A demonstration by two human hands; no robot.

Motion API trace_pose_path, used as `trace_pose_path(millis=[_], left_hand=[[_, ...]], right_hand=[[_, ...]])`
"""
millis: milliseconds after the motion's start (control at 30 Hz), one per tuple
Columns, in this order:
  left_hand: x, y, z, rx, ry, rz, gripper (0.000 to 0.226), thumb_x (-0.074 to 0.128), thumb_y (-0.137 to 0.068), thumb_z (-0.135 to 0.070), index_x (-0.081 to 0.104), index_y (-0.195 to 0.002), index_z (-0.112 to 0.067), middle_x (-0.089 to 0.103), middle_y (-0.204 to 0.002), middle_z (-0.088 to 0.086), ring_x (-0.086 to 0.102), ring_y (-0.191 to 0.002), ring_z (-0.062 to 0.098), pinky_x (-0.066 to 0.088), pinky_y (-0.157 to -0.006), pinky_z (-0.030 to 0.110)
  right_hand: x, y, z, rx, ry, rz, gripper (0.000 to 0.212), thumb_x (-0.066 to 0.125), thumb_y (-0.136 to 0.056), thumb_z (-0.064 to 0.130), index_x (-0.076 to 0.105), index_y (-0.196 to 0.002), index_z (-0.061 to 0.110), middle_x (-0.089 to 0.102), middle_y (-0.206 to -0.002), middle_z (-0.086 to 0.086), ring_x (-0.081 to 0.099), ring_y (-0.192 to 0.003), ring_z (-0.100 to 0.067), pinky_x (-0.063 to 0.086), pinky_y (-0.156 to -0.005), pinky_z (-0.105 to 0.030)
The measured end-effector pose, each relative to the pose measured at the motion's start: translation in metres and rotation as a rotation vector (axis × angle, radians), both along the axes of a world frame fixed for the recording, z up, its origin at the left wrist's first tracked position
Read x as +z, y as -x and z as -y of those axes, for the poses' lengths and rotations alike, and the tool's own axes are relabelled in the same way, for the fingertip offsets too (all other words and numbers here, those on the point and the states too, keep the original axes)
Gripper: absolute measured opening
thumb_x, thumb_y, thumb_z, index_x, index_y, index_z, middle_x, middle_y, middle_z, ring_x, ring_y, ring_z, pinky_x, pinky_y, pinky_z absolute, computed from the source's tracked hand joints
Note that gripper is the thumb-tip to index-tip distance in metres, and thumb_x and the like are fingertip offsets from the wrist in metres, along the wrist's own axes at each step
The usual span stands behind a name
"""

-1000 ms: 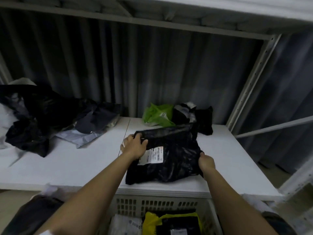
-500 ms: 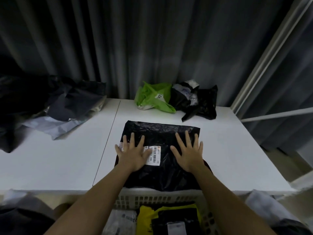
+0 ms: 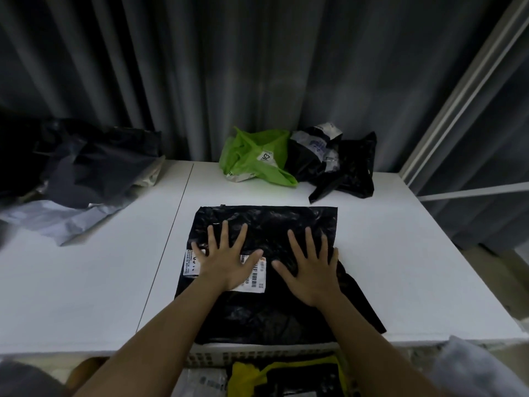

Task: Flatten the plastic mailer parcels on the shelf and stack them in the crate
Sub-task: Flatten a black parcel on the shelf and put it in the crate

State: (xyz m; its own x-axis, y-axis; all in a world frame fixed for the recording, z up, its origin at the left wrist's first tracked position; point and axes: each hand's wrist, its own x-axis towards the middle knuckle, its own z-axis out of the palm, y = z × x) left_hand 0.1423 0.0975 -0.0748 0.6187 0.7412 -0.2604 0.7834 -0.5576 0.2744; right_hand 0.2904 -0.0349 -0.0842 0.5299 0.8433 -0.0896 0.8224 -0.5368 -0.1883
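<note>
Both hands have crept slightly farther up the black mailer (image 3: 266, 253) since half a second ago; mailer itself unmoved. It lies flat on the white shelf (image 3: 86, 282), near edge just over the crate (image 3: 206, 359) below, probably so it can slide straight down once flat. Left hand (image 3: 226, 265) rests palm-down, half covering the white shipping label (image 3: 257, 275). Right hand (image 3: 310, 270) palm-down just beside it on bare plastic. Grip: none taken, fingers spread wide and straight, pressing, likely squeezing air out. Far side: green mailer (image 3: 252, 159) and crumpled black mailer (image 3: 343, 167), untouched. Far left: heap of dark and grey mailers (image 3: 80, 179).
</note>
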Motion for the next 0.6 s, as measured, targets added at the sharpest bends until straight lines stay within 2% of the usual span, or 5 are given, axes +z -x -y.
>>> trace_pose_path(millis=[67, 200, 333, 433, 600], left_hand=[[0.002, -0.005, 0.002, -0.025, -0.014, 0.038, 0.077, 0.014, -0.082, -0.08, -0.019, -0.144, -0.048, -0.033, -0.153, -0.002, -0.036, -0.138, 0.029, -0.017, -0.105, 0.066], [0.004, -0.012, 0.004, -0.086, -0.052, 0.03, 0.075, 0.016, -0.084, -0.079, -0.017, -0.145, -0.049, -0.035, -0.152, -0.003, -0.038, -0.136, 0.03, -0.017, -0.104, 0.067], [-0.007, -0.015, 0.001, -0.103, -0.123, -0.009, 0.077, 0.012, -0.082, -0.082, -0.02, -0.144, -0.049, -0.038, -0.151, 0.0, -0.038, -0.136, 0.033, -0.013, -0.104, 0.07], [-0.018, -0.013, 0.003, -0.097, -0.184, -0.024, 0.083, -0.005, -0.069, -0.085, -0.024, -0.142, -0.05, -0.041, -0.149, 0.0, -0.038, -0.136, 0.035, -0.012, -0.103, 0.072], [-0.022, -0.013, 0.005, -0.076, -0.193, -0.011, 0.077, 0.001, -0.075, -0.081, -0.023, -0.141, -0.05, -0.041, -0.149, -0.001, -0.038, -0.136, 0.035, -0.012, -0.103, 0.071]], right_hand=[[0.001, 0.0, -0.008, 0.023, -0.072, 0.046, 0.084, -0.014, -0.066, 0.086, -0.021, -0.142, 0.05, -0.029, -0.154, 0.007, -0.027, -0.142, -0.032, -0.018, -0.11, -0.055], [-0.015, 0.002, -0.009, 0.054, -0.004, 0.051, 0.084, -0.031, -0.059, 0.081, -0.025, -0.139, 0.054, -0.029, -0.156, 0.006, -0.026, -0.141, -0.036, -0.018, -0.109, -0.06], [-0.018, 0.001, -0.011, 0.05, 0.025, 0.057, 0.077, -0.032, -0.058, 0.081, -0.032, -0.131, 0.057, -0.036, -0.15, 0.008, -0.026, -0.141, -0.039, -0.017, -0.107, -0.063], [-0.019, 0.001, -0.012, 0.051, 0.025, 0.057, 0.074, -0.029, -0.06, 0.081, -0.033, -0.13, 0.058, -0.038, -0.149, 0.008, -0.028, -0.14, -0.039, -0.017, -0.106, -0.065], [-0.019, 0.001, -0.012, 0.051, 0.033, 0.067, 0.075, -0.03, -0.06, 0.081, -0.033, -0.131, 0.058, -0.035, -0.152, 0.007, -0.029, -0.14, -0.039, -0.016, -0.106, -0.066]])
